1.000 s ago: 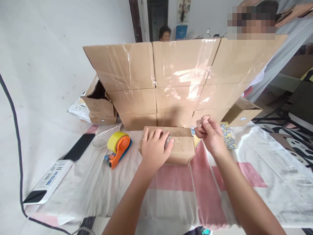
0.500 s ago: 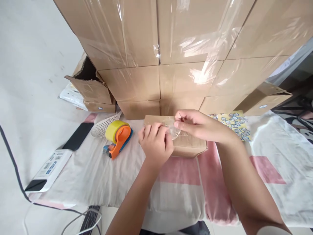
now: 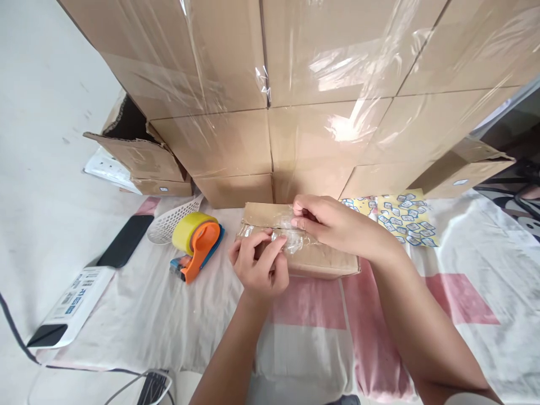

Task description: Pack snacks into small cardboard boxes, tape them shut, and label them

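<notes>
Clear tape (image 3: 294, 242) on a cardboard box (image 3: 324, 260) is pinched by the nearly closed right hand (image 3: 337, 225), touched by the half-curled left hand (image 3: 259, 267)

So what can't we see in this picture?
All in the head view:
- Inside of the small cardboard box: its flaps and the left hand cover it.
- What the right hand pinches, if anything: its curled fingers hide it.
- Top of the film-wrapped cartons: cut off by the upper edge.
- Writing on the right-side box's label: too small.
</notes>
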Demonstrator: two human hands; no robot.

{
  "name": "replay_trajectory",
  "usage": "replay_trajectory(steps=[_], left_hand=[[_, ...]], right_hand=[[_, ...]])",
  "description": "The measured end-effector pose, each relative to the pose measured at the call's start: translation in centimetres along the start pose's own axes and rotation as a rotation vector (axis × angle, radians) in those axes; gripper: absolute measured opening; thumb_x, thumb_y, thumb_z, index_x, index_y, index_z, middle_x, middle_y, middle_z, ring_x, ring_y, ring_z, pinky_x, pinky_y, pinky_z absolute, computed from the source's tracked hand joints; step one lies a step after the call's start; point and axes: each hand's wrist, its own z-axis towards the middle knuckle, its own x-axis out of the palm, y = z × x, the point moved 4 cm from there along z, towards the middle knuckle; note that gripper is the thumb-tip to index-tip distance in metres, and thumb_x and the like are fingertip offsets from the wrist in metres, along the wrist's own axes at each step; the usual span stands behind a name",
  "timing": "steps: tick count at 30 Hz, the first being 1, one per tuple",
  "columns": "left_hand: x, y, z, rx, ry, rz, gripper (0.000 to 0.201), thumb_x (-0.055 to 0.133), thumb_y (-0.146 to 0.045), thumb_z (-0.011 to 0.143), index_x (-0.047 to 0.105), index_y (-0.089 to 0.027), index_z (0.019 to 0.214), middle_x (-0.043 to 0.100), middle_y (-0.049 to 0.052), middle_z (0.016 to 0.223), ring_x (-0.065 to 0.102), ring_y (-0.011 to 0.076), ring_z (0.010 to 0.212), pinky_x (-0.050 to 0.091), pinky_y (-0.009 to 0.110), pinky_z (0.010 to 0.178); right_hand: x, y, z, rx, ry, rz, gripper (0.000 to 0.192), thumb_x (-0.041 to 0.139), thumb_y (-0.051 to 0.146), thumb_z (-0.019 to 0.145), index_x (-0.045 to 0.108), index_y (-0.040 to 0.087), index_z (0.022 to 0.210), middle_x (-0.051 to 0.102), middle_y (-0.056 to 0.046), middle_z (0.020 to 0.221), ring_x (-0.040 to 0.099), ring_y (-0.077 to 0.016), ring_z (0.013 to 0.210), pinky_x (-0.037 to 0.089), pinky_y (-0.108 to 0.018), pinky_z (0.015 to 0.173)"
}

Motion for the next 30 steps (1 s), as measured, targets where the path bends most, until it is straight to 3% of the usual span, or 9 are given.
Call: replay_trajectory(steps=[7, 9, 12, 16, 18, 21, 24, 27, 30], left_hand=[[0.0, -0.1, -0.1, -0.007, 0.021, 0.021, 0.026, 0.053, -0.009, 0.084, 0.074, -0.023, 0.081, 0.066, 0.001, 0.082, 0.073, 0.016, 0.079, 0.041, 0.038, 0.082], [0.0, -0.1, -0.2, -0.01, 0.036, 0.039, 0.026, 0.052, -0.01, 0.085, 0.073, -0.024, 0.078, 0.064, 0.0, 0.078, 0.072, 0.016, 0.078, 0.04, 0.039, 0.082], [0.0, -0.1, -0.3, -0.016, 0.049, 0.034, 0.026, 0.051, -0.009, 0.085, 0.072, -0.023, 0.078, 0.063, 0.0, 0.077, 0.072, 0.016, 0.078, 0.039, 0.039, 0.083], [-0.1, 0.0, -0.3, -0.034, 0.058, 0.019, 0.025, 0.05, -0.011, 0.087, 0.07, -0.022, 0.079, 0.07, 0.002, 0.083, 0.072, 0.0165, 0.079, 0.038, 0.039, 0.083], [-0.3, -0.1, -0.3, -0.045, 0.053, -0.019, 0.025, 0.048, -0.014, 0.089, 0.069, -0.023, 0.078, 0.073, 0.002, 0.085, 0.071, 0.018, 0.082, 0.037, 0.04, 0.084], [-0.6, -0.7, -0.2, 0.008, 0.063, -0.094, 0.028, 0.045, -0.02, 0.092, 0.073, -0.024, 0.091, 0.079, 0.004, 0.096, 0.071, 0.024, 0.101, 0.035, 0.044, 0.096], [-0.2, -1.4, -0.6, 0.097, 0.188, -0.129, 0.033, 0.046, -0.021, 0.093, 0.072, -0.023, 0.113, 0.079, 0.006, 0.111, 0.069, 0.0259, 0.113, 0.025, 0.047, 0.11], [0.4, -1.5, -1.3, 0.105, 0.271, -0.129, 0.037, 0.045, -0.023, 0.096, 0.069, -0.02, 0.124, 0.078, 0.01, 0.113, 0.068, 0.026, 0.11, 0.027, 0.047, 0.107], [0.8, -1.4, -1.9, 0.08, 0.3, -0.091, 0.043, 0.039, -0.026, 0.099, 0.066, -0.017, 0.131, 0.075, 0.014, 0.113, 0.064, 0.0277, 0.109, 0.03, 0.046, 0.098]], right_hand=[[0.4, 0.1, 0.1, 0.027, -0.046, -0.157, 0.019, 0.054, 0.022, 0.094, 0.044, 0.021, 0.078, 0.054, 0.001, 0.077, 0.05, -0.018, 0.079, 0.035, -0.033, 0.076], [0.4, -0.4, 0.2, 0.091, -0.12, -0.246, 0.019, 0.063, 0.032, 0.091, 0.048, 0.022, 0.085, 0.06, -0.003, 0.087, 0.054, -0.0244, 0.09, 0.037, -0.04, 0.085], [0.2, -1.7, 0.5, 0.223, -0.271, -0.313, 0.041, 0.076, 0.047, 0.08, 0.049, 0.022, 0.099, 0.063, -0.009, 0.095, 0.054, -0.0335, 0.098, 0.04, -0.048, 0.088], [-1.0, -2.4, 0.4, 0.26, -0.525, -0.376, 0.045, 0.073, 0.042, 0.082, 0.052, 0.02, 0.114, 0.061, -0.016, 0.113, 0.053, -0.039, 0.111, 0.039, -0.056, 0.094], [-1.0, -2.2, 0.1, 0.235, -0.498, -0.319, 0.049, 0.072, 0.046, 0.083, 0.053, 0.02, 0.12, 0.06, -0.015, 0.118, 0.054, -0.0379, 0.113, 0.039, -0.057, 0.097], [0.1, -1.4, -0.4, 0.235, -0.292, -0.256, 0.056, 0.073, 0.059, 0.079, 0.058, 0.024, 0.12, 0.062, -0.011, 0.116, 0.055, -0.0376, 0.115, 0.038, -0.058, 0.1], [-0.1, -1.4, -1.2, 0.331, -0.423, -0.338, 0.037, 0.065, 0.051, 0.087, 0.064, 0.021, 0.109, 0.064, -0.013, 0.114, 0.055, -0.0384, 0.115, 0.034, -0.059, 0.101], [-2.2, -4.0, -3.3, 0.317, -0.677, -0.246, 0.024, 0.049, 0.038, 0.096, 0.065, 0.02, 0.094, 0.069, -0.01, 0.099, 0.062, -0.0284, 0.095, 0.041, -0.046, 0.091], [-5.0, -9.8, -7.9, 0.313, -0.812, -0.149, 0.024, 0.047, 0.036, 0.093, 0.059, 0.02, 0.079, 0.067, -0.007, 0.083, 0.06, -0.022, 0.077, 0.043, -0.036, 0.074]])
